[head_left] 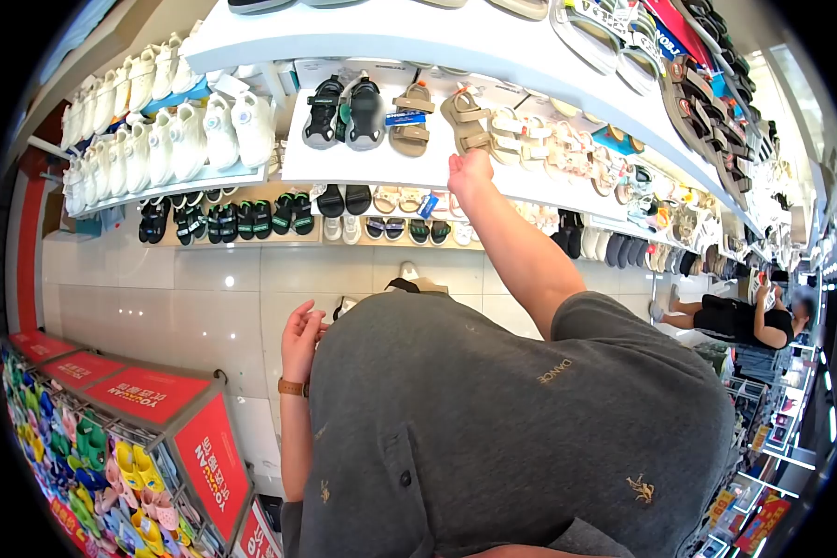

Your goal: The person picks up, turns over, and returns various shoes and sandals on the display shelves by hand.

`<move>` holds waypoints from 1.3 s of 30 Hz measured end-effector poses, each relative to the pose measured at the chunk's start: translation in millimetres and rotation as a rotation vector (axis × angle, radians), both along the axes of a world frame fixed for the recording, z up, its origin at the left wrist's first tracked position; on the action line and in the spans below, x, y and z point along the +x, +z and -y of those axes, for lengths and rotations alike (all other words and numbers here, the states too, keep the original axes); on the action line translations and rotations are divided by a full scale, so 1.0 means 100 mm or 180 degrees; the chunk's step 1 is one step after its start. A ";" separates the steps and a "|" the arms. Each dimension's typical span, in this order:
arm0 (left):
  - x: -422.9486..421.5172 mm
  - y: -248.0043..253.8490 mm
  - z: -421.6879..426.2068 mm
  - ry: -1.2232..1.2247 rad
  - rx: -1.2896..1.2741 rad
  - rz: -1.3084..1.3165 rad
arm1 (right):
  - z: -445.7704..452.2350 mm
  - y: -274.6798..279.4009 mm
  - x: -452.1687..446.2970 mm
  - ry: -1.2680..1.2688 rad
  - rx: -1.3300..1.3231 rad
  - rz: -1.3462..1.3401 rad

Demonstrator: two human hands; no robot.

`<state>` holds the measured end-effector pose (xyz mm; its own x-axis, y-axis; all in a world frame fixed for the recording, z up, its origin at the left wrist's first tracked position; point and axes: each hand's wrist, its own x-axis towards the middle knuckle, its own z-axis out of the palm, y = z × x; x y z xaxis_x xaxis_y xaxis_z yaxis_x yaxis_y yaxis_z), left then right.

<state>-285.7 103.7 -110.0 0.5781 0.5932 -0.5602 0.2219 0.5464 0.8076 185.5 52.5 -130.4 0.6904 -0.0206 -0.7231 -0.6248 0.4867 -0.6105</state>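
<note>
Tan sandal: the tan sandal [466, 113] lies on the white shelf [372, 166], directly ahead of the right hand [471, 171] and well apart from the left hand [302, 333].
Right hand: reaches forward at the end of a stretched arm, touching the near end of the tan sandal; its fingers are partly hidden, so whether they clamp it cannot be told.
Left hand: hangs low beside the grey shirt [521, 409], fingers apart and loosely curled, with a brown band [293, 387] at the wrist.
Hands: well apart from each other.
Left of the sandal: a tagged sandal [410, 121] with a blue label, then black-and-grey sandals [365, 113].
Right of the sandal: pale sandals [521, 135], just beside it.
Lower left: colourful clogs [93, 442] by red signs [216, 465].
Far right: a person in black [739, 319].
</note>
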 end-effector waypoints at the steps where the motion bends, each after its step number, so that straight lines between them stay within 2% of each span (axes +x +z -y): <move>1: -0.05 -0.05 0.00 -0.0017 0.0012 0.0038 | 0.02 -0.08 0.06 -0.0091 0.0138 -0.0025; 6: -0.26 -0.24 -0.01 -0.0107 0.0070 0.0066 | 0.10 -0.09 0.17 0.0239 0.0457 -0.0236; 9: -0.33 -0.26 -0.07 -0.0161 0.0103 0.0048 | 0.19 -0.32 0.24 0.0648 0.0509 0.0095; 13: -0.22 -0.12 -0.19 -0.0297 -0.0045 0.0039 | 0.45 -0.06 -0.28 0.0668 0.0091 0.0629; 15: -0.12 -0.13 -0.26 -0.0472 0.0284 0.0052 | 0.67 0.18 -0.66 0.0813 -0.0349 0.0959; 19: 0.29 0.07 -0.30 -0.0553 0.1110 0.0460 | 1.20 0.38 -1.24 0.1597 -0.0584 0.1998; 21: 0.55 0.41 -0.34 -0.0974 0.2664 0.0338 | 1.35 0.50 -1.44 0.2023 -0.0590 0.2283; 23: 0.87 0.89 -0.34 -0.1122 0.4061 0.0650 | 1.39 0.68 -1.65 0.2439 -0.0540 0.2388; 25: 1.09 1.08 -0.37 -0.1307 0.4324 0.0873 | 1.39 0.77 -1.82 0.2757 -0.0656 0.2551; 27: 1.25 1.22 -0.35 -0.1469 0.4686 0.0681 | 1.35 0.87 -1.93 0.3038 -0.0829 0.2814; 31: 1.40 1.07 -0.34 -0.1715 0.4285 0.0611 | 1.32 0.96 -1.90 0.3122 -0.0915 0.3042; 39: 1.69 1.17 0.29 -0.1388 0.4773 0.0290 | 1.56 0.86 -1.38 0.3460 -0.1064 0.3140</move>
